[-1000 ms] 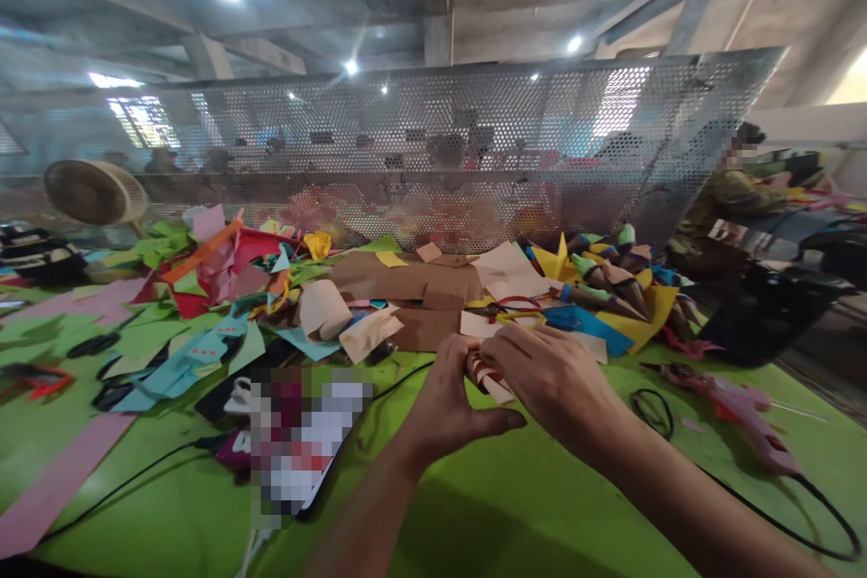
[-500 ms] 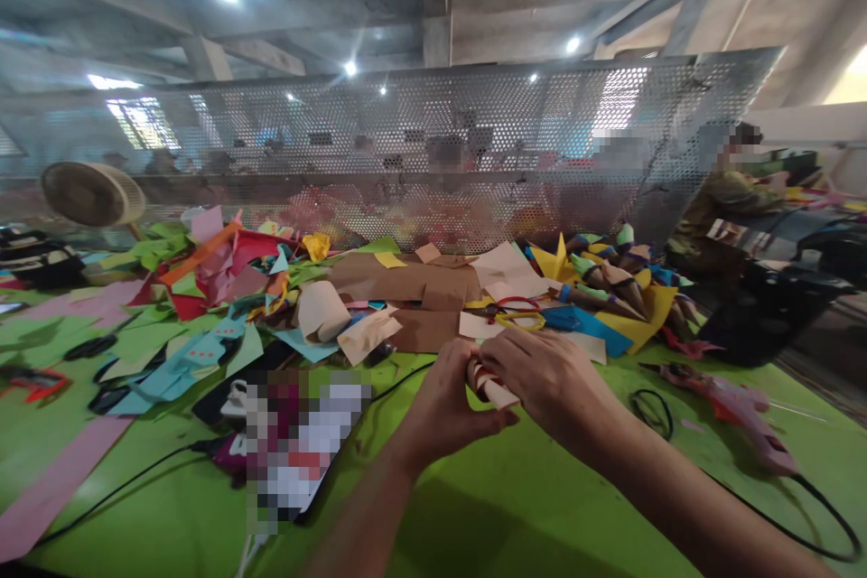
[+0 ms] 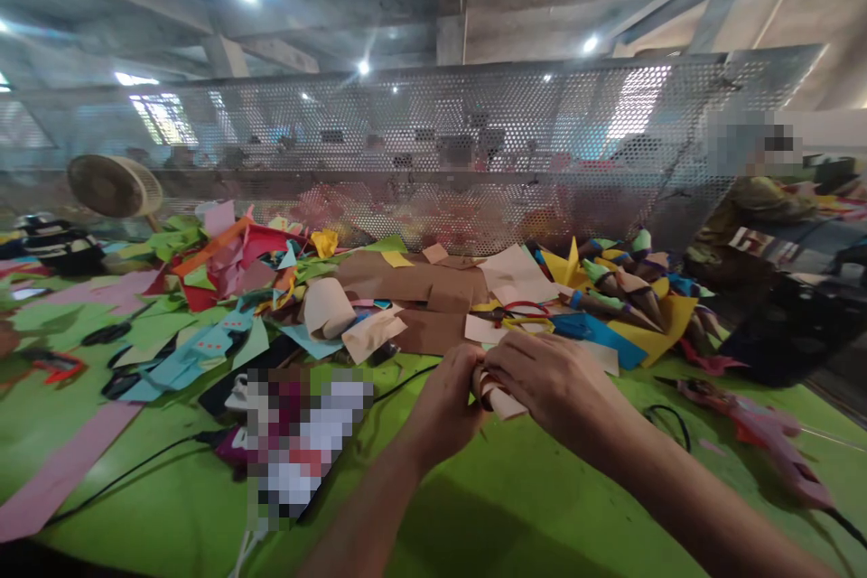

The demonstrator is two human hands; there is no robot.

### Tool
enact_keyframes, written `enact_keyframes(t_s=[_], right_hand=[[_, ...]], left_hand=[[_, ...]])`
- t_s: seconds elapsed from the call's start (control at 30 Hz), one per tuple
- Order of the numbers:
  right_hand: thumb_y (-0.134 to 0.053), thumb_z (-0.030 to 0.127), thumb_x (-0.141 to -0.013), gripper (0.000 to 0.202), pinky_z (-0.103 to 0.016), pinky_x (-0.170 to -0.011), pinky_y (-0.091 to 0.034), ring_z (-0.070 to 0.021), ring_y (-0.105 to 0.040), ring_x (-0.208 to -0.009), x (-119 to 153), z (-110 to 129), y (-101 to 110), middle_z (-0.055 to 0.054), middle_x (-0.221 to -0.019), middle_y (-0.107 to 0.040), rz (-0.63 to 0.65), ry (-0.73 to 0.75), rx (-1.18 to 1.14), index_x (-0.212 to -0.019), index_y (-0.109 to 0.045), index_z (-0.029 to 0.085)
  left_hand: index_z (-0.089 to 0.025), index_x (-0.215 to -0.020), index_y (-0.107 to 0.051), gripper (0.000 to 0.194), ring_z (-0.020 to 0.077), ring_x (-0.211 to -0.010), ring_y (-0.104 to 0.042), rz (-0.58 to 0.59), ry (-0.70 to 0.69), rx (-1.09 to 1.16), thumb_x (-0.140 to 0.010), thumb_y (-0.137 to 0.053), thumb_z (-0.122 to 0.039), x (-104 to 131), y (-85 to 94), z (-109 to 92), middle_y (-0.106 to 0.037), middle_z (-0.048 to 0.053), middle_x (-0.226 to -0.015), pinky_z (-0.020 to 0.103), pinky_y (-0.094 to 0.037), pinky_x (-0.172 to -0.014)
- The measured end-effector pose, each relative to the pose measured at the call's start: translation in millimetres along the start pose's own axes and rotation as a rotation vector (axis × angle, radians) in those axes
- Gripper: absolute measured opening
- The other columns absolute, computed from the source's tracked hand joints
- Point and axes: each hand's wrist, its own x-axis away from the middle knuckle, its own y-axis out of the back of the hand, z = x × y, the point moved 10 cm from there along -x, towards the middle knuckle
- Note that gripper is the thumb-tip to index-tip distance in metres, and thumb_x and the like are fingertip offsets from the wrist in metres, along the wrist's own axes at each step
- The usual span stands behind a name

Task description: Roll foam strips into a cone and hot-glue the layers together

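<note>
A small roll of pale and brown paper [image 3: 505, 402] is between my two hands, above the green table. My left hand [image 3: 451, 402] is closed on the roll's left end, its thumb bent in near the open end. My right hand [image 3: 542, 379] wraps over the top and right side of the roll, with its fingers close to the left fingertips. Just beyond my hands lie brown paper sheets [image 3: 433, 330] and scissors with red and yellow handles [image 3: 525, 316].
A pink glue gun [image 3: 765, 438] with a cable lies at the right. Left of my hands is a power strip [image 3: 318, 442]. Colored paper scraps [image 3: 223, 262] and paper cones [image 3: 623, 280] are piled before a perforated metal screen [image 3: 420, 144]. A person sits at the far right.
The view has shifted slightly, so the table things sit a little further right. My left thumb has drawn back from under the roll toward my left fingers. Both hands still hold the roll.
</note>
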Motion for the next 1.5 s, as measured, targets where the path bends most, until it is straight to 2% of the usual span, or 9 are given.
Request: enact_keyframes(t_s=[0.2,0.47,0.6,0.83,1.13,1.23,1.4,1.5], right_hand=[[-0.064,0.021,-0.093,0.009,-0.03,-0.064,-0.037,-0.0179,-0.058,-0.068,-1,-3,-9,-0.003,-0.079,-0.063,0.05,0.036,0.028,-0.085,-0.065,0.017],[-0.063,0.018,-0.093,0.011,-0.031,-0.063,-0.037,-0.0173,-0.057,-0.069,-3,-9,-20,-0.004,-0.08,-0.063,0.125,0.079,0.006,-0.082,-0.064,0.016],[-0.062,0.018,-0.093,0.012,-0.031,-0.063,-0.035,-0.0168,-0.056,-0.068,-4,-10,-22,-0.003,-0.08,-0.061,0.112,0.104,-0.039,-0.082,-0.063,0.017],[-0.066,0.016,-0.09,0.009,-0.032,-0.059,-0.03,-0.0179,-0.052,-0.064,-3,-8,-28,-0.002,-0.078,-0.06,0.119,0.188,0.011,-0.082,-0.06,0.018],[-0.06,0.017,-0.094,0.008,-0.032,-0.061,-0.033,-0.0181,-0.054,-0.066,-2,-12,-28,-0.003,-0.08,-0.062,0.099,0.178,-0.058,-0.086,-0.061,0.017],[-0.061,0.019,-0.094,0.011,-0.031,-0.061,-0.034,-0.0179,-0.056,-0.066,-3,-19,-29,-0.003,-0.077,-0.062,0.087,0.096,-0.132,-0.083,-0.062,0.017],[-0.066,0.023,-0.092,0.002,-0.024,-0.065,-0.042,-0.0138,-0.063,-0.073,-6,-51,-34,0.001,-0.083,-0.07,0.095,-0.194,-0.53,-0.093,-0.067,0.021],[-0.062,0.026,-0.095,0.008,-0.023,-0.069,-0.044,-0.0136,-0.065,-0.077,-7,-61,-25,0.001,-0.089,-0.072,0.027,-0.242,-0.595,-0.097,-0.068,0.023]], left_hand=[[-0.023,-0.088,-0.041,0.031,0.021,-0.088,-0.053,0.021,0.029,-0.037,-0.069,-0.052,-0.001,-1,-5.4,6,-0.055,0.003,-0.09,0.032,-0.04,-0.076],[-0.024,-0.087,-0.039,0.03,0.0194,-0.082,-0.051,0.059,0.086,-0.043,-0.07,-0.054,-0.005,-1,-14.7,20,-0.053,0.001,-0.087,0.03,-0.038,-0.071],[-0.024,-0.09,-0.039,0.031,0.0189,-0.081,-0.052,0.047,0.058,-0.045,-0.071,-0.057,-0.008,0,-19.4,27,-0.054,0.001,-0.087,0.029,-0.038,-0.07],[-0.024,-0.089,-0.038,0.034,0.0185,-0.082,-0.054,0.125,0.198,-0.142,-0.069,-0.058,-0.005,3,-26.0,40,-0.057,0.001,-0.089,0.027,-0.038,-0.07],[-0.022,-0.092,-0.041,0.034,0.0182,-0.08,-0.054,0.085,0.168,-0.118,-0.07,-0.061,-0.006,2,-26.2,42,-0.057,0.001,-0.088,0.028,-0.038,-0.068],[-0.021,-0.094,-0.044,0.032,0.0179,-0.08,-0.053,0.056,0.141,-0.07,-0.071,-0.061,-0.007,1,-25.0,42,-0.057,0.001,-0.088,0.029,-0.039,-0.069],[-0.021,-0.098,-0.046,0.032,0.0165,-0.083,-0.055,0.024,0.222,0.17,-0.073,-0.064,-0.011,-1,-17.9,41,-0.059,0.001,-0.093,0.027,-0.04,-0.072],[-0.021,-0.101,-0.046,0.031,0.0165,-0.087,-0.055,-0.029,0.257,0.283,-0.076,-0.061,-0.01,-1,-9.7,38,-0.059,0.002,-0.095,0.028,-0.041,-0.077]])
